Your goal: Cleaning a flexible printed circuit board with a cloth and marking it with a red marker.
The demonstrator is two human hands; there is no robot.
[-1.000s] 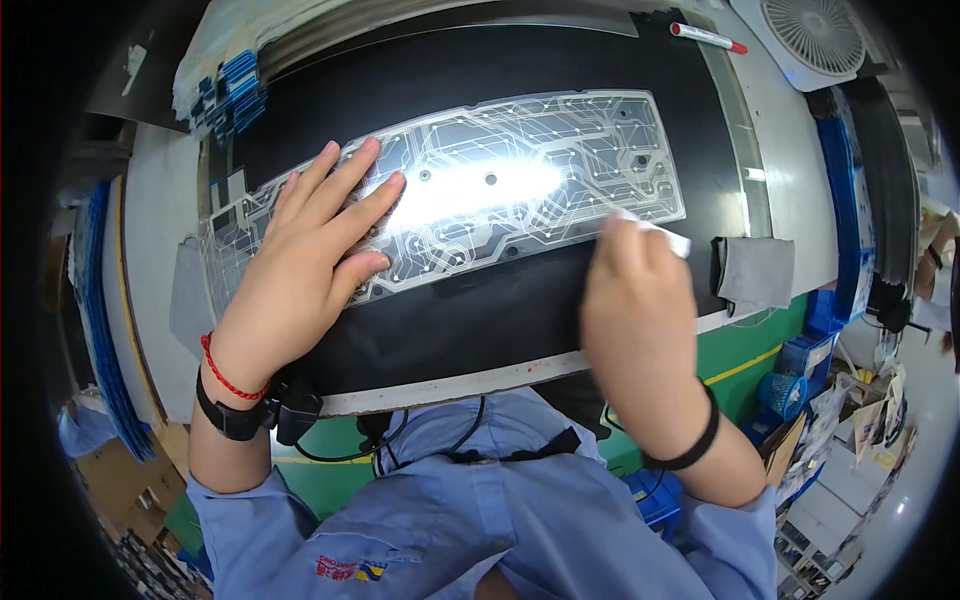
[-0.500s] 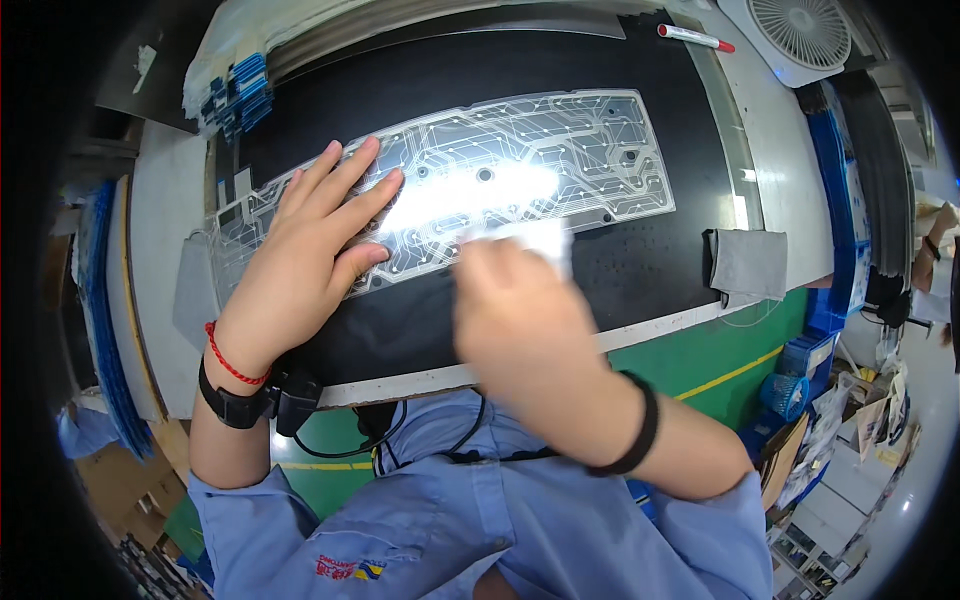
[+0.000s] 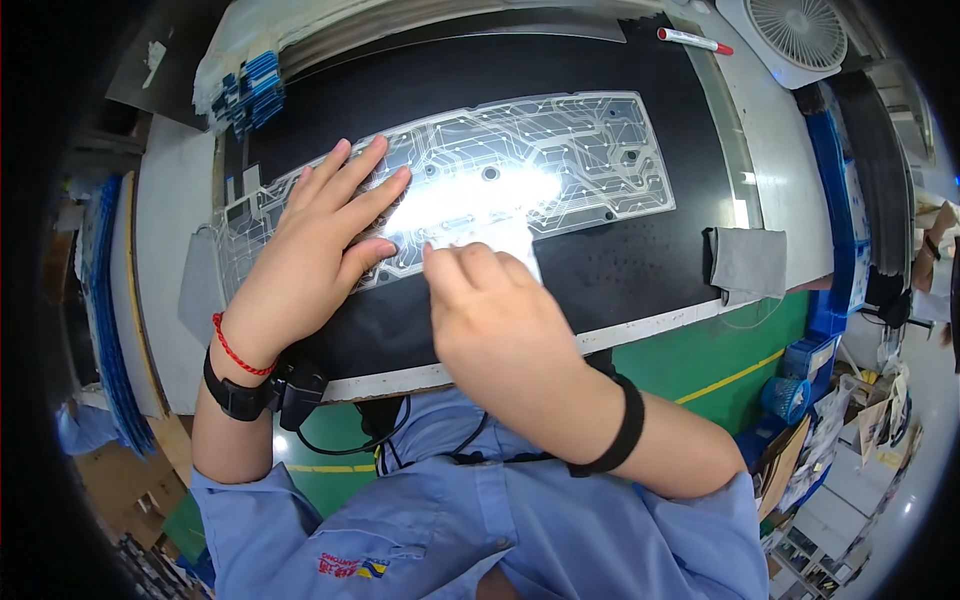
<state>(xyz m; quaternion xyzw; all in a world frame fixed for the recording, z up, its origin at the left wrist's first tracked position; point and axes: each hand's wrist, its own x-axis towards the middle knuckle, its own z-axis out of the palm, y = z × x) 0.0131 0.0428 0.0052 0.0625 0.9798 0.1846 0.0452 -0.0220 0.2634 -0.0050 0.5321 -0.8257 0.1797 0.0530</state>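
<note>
A clear flexible circuit sheet (image 3: 590,150) with silvery printed traces lies on the black work mat (image 3: 640,270), with bright glare across its middle. My left hand (image 3: 320,220) rests flat on the sheet's left part, fingers spread. With fingers curled, my right hand (image 3: 500,310) grips a white wiping cloth (image 3: 515,245) at the sheet's near edge, around its middle. Part of the cloth is hidden beneath the fingers, and its upper part blends into the glare.
A folded grey cloth (image 3: 752,265) hangs at the table's near right edge. Up at the far right lie a red-and-white marker (image 3: 695,41) and a white fan (image 3: 797,35). Blue strips (image 3: 250,92) are bunched at the far left. A blue basket (image 3: 786,397) stands off to the right.
My right hand has slid left along the sheet's near edge with the white cloth. My left hand stays on the sheet, nearly in place.
</note>
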